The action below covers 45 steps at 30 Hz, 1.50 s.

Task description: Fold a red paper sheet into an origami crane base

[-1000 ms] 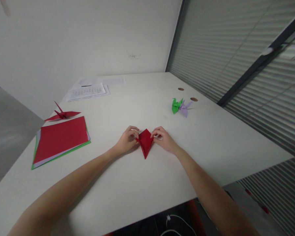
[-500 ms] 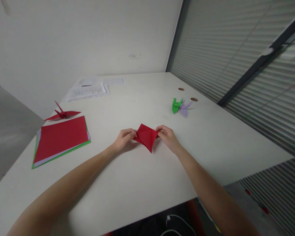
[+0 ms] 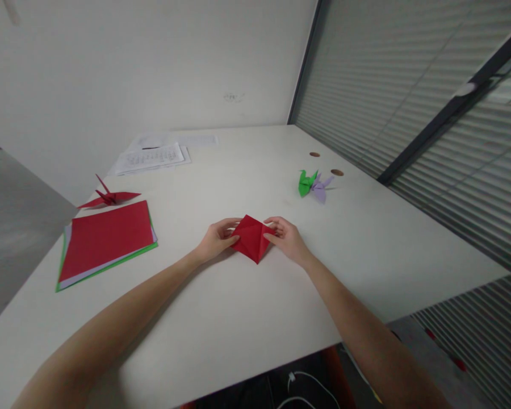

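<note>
At the left of the white table (image 3: pixel 221 324) lies a stack of coloured sheets (image 3: pixel 108 241), red on top, with lilac and green showing at its edges. Just beyond it stands a red crane (image 3: pixel 109 199), wings spread. In the middle, toward the near side, my left hand (image 3: pixel 218 238) is clamped on the left corner of the folded red paper (image 3: pixel 249 238), thumb over it and fingers along its far side. The paper sits between my hands, one point facing far and another near. My right hand (image 3: pixel 288 240) grips its right corner the same way, thumb on top. Farther off to the right, a green crane (image 3: pixel 306 183) and a lilac crane (image 3: pixel 319 192) stand together.

From here, I judge, an uneven pull between my two grips could skew the creases, and too hard a tug could tear a corner. If either thumb slips, the loose flap near the right corner may spring up.

As for writing, the sheets of paper (image 3: pixel 153 159) at the far left carry lines too small to read, and the scribble (image 3: pixel 234 97) on the far wall (image 3: pixel 162 74) is illegible. I make out no brand or label.
</note>
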{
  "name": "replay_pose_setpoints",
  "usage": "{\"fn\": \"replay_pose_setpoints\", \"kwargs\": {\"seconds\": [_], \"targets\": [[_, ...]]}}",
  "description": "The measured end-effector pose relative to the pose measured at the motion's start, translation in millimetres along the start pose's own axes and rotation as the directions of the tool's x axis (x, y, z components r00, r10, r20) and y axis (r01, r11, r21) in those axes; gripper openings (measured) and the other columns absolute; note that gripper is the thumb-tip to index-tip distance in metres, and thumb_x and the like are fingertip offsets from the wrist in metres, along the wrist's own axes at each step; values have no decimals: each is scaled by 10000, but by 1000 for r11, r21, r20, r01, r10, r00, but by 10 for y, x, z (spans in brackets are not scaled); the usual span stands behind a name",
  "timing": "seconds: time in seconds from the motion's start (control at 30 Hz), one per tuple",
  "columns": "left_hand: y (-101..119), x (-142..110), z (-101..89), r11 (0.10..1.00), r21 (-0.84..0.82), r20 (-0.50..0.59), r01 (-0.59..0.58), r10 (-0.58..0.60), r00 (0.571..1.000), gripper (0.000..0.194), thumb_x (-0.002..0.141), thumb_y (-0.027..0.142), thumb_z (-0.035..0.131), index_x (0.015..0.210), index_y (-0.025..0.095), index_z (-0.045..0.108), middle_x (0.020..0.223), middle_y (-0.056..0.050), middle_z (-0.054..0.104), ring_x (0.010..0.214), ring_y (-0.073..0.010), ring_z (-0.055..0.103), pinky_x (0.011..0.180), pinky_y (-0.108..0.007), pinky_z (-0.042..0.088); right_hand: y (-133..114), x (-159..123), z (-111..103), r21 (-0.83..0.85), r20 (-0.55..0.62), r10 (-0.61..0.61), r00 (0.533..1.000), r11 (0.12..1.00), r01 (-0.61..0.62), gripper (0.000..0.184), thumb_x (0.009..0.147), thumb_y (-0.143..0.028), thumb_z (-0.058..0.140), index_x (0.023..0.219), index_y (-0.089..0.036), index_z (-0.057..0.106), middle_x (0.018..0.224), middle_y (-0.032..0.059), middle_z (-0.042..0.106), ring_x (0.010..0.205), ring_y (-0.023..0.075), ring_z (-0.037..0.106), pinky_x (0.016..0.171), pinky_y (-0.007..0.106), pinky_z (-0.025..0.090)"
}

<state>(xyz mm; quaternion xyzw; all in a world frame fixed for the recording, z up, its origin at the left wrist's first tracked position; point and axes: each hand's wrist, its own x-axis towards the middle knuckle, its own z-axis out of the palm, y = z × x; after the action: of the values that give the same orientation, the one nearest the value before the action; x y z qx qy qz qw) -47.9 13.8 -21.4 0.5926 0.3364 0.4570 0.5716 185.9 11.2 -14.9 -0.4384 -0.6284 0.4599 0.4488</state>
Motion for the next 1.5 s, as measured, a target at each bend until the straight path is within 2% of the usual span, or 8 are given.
{"fn": "replay_pose_setpoints", "kwargs": {"seconds": [0.27,0.57,0.73,0.93,1.07,1.23,1.37,1.5], "targets": [[-9,-8,1,1000,2,29,27,-28,999,350,746,365,774,981,129,670,972,-110,713,818,-180,670,734,-301,539,78,23,2,-19,6,-18,1000,1000,18,315,724,-272,694,1031,-209,673,1018,63,726,914,197,662,814,353,524],[7,1,-2,990,-116,-20,82,-85,996,517,705,332,812,1145,153,608,823,-56,726,694,-140,666,661,-254,525,20,-2,25,7,26,11,1000,1000,-11,205,744,-330,680,894,-192,658,829,38,708,766,164,651,728,315,523],[40,-14,9,989,-86,-49,117,-122,991,383,697,388,805,931,104,698,796,-94,737,665,-165,671,634,-276,528,-23,-23,19,48,50,60,997,997,-62,204,720,-316,695,870,-193,634,799,23,698,733,151,648,701,298,520],[9,-65,41,993,8,84,120,-121,989,324,716,392,784,868,112,724,773,-91,737,661,-174,674,637,-280,528,-51,-56,58,45,128,25,991,999,-31,219,717,-319,713,901,-204,681,850,28,714,768,159,653,733,312,520],[52,-82,43,992,118,116,31,-45,992,348,777,430,724,918,111,723,834,-107,737,730,-194,680,702,-310,536,-28,-46,74,82,142,73,987,993,-85,206,695,-349,743,820,-196,684,805,20,713,722,157,650,711,314,523],[189,-152,161,899,355,185,-258,203,962,471,876,466,599,1233,160,628,1175,-131,676,1040,-239,636,936,-361,488,-18,-19,52,221,49,118,992,967,-126,271,642,-360,794,812,-205,650,784,-1,708,703,146,651,710,306,531],[210,-232,301,835,490,177,-251,187,966,749,782,422,728,1427,205,416,1345,-128,563,1193,-273,557,1046,-394,421,-48,-16,28,263,36,125,991,956,-130,305,586,-334,837,763,-204,625,718,-24,687,665,133,636,720,309,534],[191,-253,316,732,577,238,-362,273,932,781,801,330,712,1464,247,308,1342,-124,550,1220,-268,533,1057,-429,400,-85,-28,26,277,85,89,992,955,-109,300,561,-322,859,707,-195,630,796,8,716,777,156,664,803,336,534]]}}
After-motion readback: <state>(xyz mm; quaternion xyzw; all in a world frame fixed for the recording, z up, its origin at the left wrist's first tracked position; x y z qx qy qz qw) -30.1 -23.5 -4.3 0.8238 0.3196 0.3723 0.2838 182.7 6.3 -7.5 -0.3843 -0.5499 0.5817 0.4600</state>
